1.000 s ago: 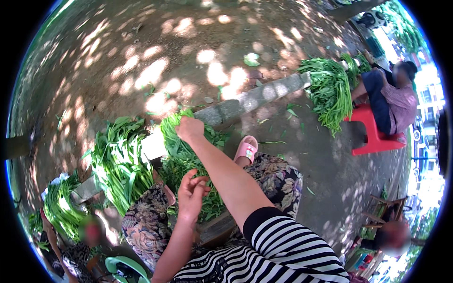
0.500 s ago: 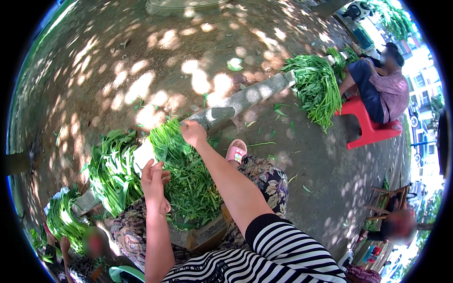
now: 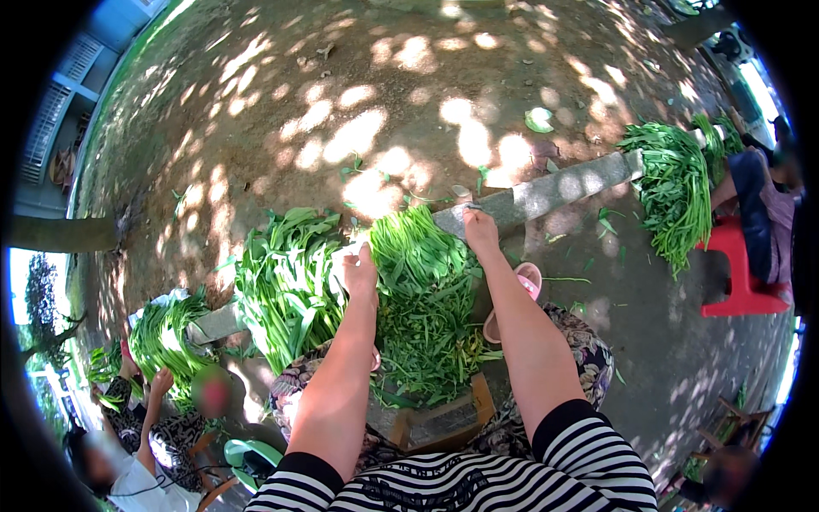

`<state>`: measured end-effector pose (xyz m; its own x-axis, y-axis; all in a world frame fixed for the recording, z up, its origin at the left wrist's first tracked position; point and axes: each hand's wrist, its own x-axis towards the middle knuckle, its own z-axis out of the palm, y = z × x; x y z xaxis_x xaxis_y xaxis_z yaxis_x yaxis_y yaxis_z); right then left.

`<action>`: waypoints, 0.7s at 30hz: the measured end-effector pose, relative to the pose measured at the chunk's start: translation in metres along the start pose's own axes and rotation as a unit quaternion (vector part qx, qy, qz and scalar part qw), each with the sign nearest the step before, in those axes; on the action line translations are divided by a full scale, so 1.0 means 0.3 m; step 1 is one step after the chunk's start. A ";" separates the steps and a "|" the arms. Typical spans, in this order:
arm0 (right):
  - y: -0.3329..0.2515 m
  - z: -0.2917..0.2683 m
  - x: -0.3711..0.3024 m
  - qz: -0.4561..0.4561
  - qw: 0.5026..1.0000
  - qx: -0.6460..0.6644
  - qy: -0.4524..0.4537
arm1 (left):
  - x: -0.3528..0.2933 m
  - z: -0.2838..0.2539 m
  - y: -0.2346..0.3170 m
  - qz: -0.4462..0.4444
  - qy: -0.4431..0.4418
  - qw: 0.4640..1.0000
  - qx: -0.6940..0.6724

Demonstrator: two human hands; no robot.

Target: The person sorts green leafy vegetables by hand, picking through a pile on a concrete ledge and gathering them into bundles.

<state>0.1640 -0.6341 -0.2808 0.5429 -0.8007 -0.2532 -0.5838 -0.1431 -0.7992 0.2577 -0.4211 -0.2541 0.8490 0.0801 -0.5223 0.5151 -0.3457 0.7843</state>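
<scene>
My left hand (image 3: 358,271) is closed, thumb up, between two heaps of leafy greens; what it holds, if anything, I cannot make out. To its left, a thick bundle of long-stemmed greens (image 3: 286,294) drapes over a low concrete curb (image 3: 559,188). On its right is a bright bunch of cut stems (image 3: 414,243), with loose leaves (image 3: 426,341) heaped below it between my legs. My right hand (image 3: 480,229) is closed at the curb, just right of the bright stems. Something small shows at its fingertips, too small to name.
A wooden frame (image 3: 483,399) stands close in front of me. Farther right along the curb lies another bundle of greens (image 3: 670,183), by a person on a red plastic stool (image 3: 729,264). At left, another person sits near more greens (image 3: 166,337). A tree trunk (image 3: 64,233) is beyond.
My view has turned left, so the scene sits farther right. My left hand's fingers, loosely spread before, have closed, and it is now up by the curb. My right hand stays closed near the curb.
</scene>
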 end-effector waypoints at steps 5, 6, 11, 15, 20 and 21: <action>0.003 0.056 0.049 -0.053 0.989 -0.061 -0.122 | 0.022 0.031 0.020 -0.070 -0.025 0.993 0.092; 0.002 0.069 0.056 -0.042 0.988 -0.052 -0.140 | 0.025 0.039 0.024 -0.081 -0.030 0.992 0.096; 0.049 0.158 0.080 -0.035 0.987 -0.020 -0.156 | 0.031 0.076 0.029 -0.109 -0.023 0.989 0.098; 0.029 0.177 0.074 0.005 0.976 -0.072 -0.207 | 0.055 0.073 0.030 -0.125 -0.062 0.988 0.071; -0.097 0.168 -0.001 0.034 0.948 -0.042 -0.315 | 0.086 0.092 -0.006 -0.164 -0.060 0.981 0.079; -0.080 0.184 -0.005 0.045 0.946 -0.008 -0.322 | 0.080 0.100 -0.014 -0.138 -0.077 0.983 0.091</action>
<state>0.2106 -0.5974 -0.2914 0.7422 -0.2908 -0.6038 -0.6517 -0.1031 -0.7514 0.2725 -0.4459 -0.2799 0.6451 0.0566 -0.7620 0.6814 -0.4941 0.5400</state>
